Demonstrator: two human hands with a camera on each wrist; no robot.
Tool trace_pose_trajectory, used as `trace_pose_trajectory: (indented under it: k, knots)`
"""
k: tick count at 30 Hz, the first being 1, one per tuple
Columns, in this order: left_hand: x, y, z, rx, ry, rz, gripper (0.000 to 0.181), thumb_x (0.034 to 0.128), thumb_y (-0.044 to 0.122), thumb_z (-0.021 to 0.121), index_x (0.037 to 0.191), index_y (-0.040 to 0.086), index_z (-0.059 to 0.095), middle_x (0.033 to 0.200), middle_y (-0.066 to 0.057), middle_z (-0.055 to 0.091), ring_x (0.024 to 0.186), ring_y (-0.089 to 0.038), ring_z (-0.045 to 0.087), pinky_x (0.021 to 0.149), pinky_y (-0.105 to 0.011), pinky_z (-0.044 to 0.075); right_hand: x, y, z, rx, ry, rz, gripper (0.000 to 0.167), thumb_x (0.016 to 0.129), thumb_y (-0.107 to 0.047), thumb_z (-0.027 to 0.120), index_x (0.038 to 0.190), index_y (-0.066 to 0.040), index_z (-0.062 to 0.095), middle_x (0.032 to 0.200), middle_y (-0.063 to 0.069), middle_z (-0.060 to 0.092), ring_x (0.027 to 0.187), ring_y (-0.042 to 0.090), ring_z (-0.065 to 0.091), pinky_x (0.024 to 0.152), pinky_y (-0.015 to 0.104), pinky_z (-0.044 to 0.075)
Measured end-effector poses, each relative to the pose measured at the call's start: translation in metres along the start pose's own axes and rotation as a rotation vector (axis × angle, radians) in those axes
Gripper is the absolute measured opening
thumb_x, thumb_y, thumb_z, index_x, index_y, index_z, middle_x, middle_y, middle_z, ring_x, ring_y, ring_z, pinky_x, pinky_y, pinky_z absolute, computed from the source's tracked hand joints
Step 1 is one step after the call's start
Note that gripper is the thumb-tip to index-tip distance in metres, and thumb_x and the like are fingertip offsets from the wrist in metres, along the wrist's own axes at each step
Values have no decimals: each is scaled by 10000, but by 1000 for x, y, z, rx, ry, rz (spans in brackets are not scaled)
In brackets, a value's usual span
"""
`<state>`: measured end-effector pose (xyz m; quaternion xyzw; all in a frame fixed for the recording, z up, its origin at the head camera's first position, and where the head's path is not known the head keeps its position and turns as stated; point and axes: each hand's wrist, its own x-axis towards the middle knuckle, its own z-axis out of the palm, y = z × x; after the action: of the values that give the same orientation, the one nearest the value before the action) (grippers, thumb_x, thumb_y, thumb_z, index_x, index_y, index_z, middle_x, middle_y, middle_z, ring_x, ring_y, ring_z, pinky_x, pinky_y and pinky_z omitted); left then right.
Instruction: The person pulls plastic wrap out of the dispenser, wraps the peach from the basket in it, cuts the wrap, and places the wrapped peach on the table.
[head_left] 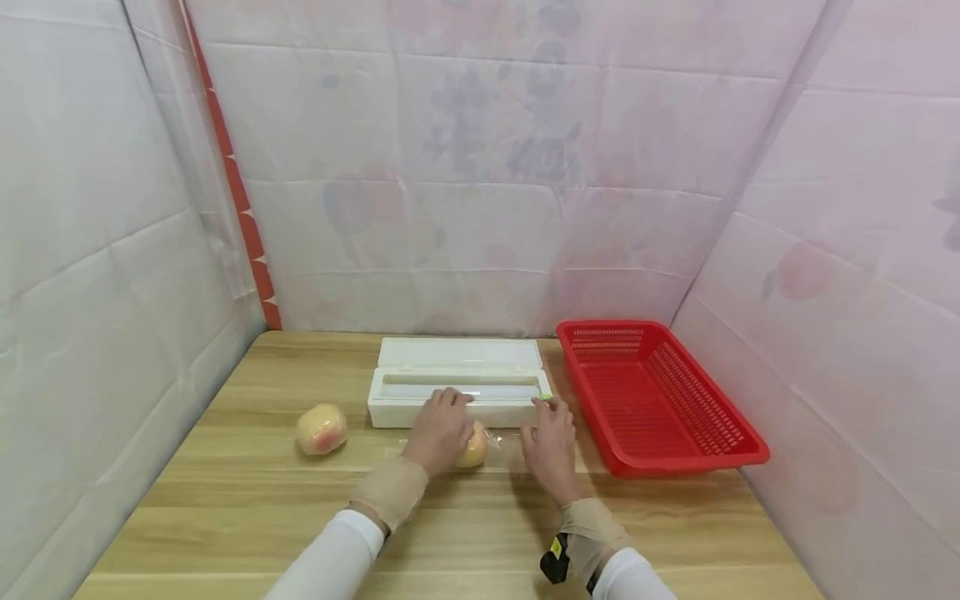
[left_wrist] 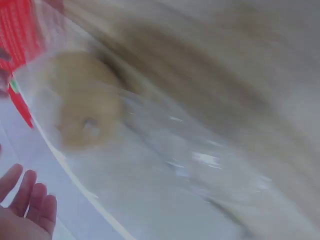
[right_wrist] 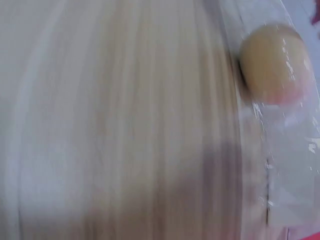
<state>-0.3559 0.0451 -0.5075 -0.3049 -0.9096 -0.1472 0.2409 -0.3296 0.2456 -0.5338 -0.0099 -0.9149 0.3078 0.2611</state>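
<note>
A long white cling film box (head_left: 461, 412) stands with its lid (head_left: 459, 353) raised. In the head view my left hand (head_left: 442, 433) reaches over its front edge; its fingers look loosely extended in the left wrist view and hold nothing visible. My right hand (head_left: 551, 446) is at the box's right end, its fingertips beside a small green piece (head_left: 546, 397); whether they pinch it is hidden. Between the hands a yellow-pink peach (right_wrist: 275, 65) lies against clear film (right_wrist: 292, 170) stretched along the box front. The left wrist view is blurred.
Another peach (head_left: 322, 429), shiny as if wrapped, sits on the wooden table (head_left: 247, 500) to the left. A red plastic basket (head_left: 690, 461) stands close by on the right of the box. White sheeting (head_left: 480, 225) encloses the table's back and sides.
</note>
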Motion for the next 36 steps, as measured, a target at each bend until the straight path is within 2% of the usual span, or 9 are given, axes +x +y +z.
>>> trace_pose_trajectory:
  k: [3,6,10,13,16,21,25,32,36]
  knots:
    - [21,23,8,25,23,148,420,819,103,649,1230,26,609,1192,-105,647,1123,-273,595,986,-380,505,0,7,-4,-110,-4,-1,499,861,-97,617,1349,-11,557,1400,310,413,1210,501,450,960,592,410]
    - [39,50,15,-10,-20,220,477,826,101,666,1290,31,575,1269,-120,627,1208,-263,582,1046,-374,485,-2,12,-7,-175,-46,-36,512,870,-101,629,1363,3,538,1425,365,391,1230,555,446,981,644,416]
    - [55,80,25,1,-143,239,464,922,136,611,1371,50,531,1395,-103,571,1309,-232,530,1075,-354,466,-5,20,-7,-233,-63,-121,535,838,-88,678,1323,90,537,1388,378,447,1226,541,488,998,643,433]
    - [61,91,31,80,-227,225,450,986,112,518,1434,72,487,1469,-76,520,1354,-200,494,1057,-339,479,-5,27,-7,-255,-59,-188,653,775,-106,753,1324,152,510,1385,361,473,1233,510,509,1012,615,444]
    - [65,95,34,158,-325,208,465,1021,142,482,1484,116,439,1536,-31,456,1398,-169,450,1060,-333,477,-7,33,-8,-274,-79,-222,713,764,-130,778,1353,148,487,1426,352,446,1280,487,492,1028,604,441]
    - [69,95,36,189,-446,210,702,936,344,667,1537,161,354,1603,4,353,1459,-161,369,1117,-385,433,-10,38,-10,-295,-106,-239,682,822,-148,752,1403,85,481,1500,331,380,1371,464,422,1037,612,436]
    - [70,93,36,240,-454,211,775,905,398,694,1546,152,333,1604,8,353,1467,-150,357,1154,-412,389,-10,38,-11,-280,-103,-247,659,856,-144,717,1427,64,462,1530,311,350,1389,459,405,1019,630,439]
    - [68,91,39,267,-452,186,522,1036,183,430,1548,154,331,1600,26,361,1466,-119,351,1184,-387,344,-10,44,-12,-283,-105,-272,529,879,-65,676,1385,12,542,1535,306,351,1350,472,451,988,633,463]
    - [67,89,34,283,-457,191,514,1036,207,443,1538,146,351,1594,21,369,1462,-117,357,1191,-378,336,-11,44,-15,-297,-103,-263,495,893,-71,666,1373,-13,557,1536,290,361,1330,456,478,992,622,468]
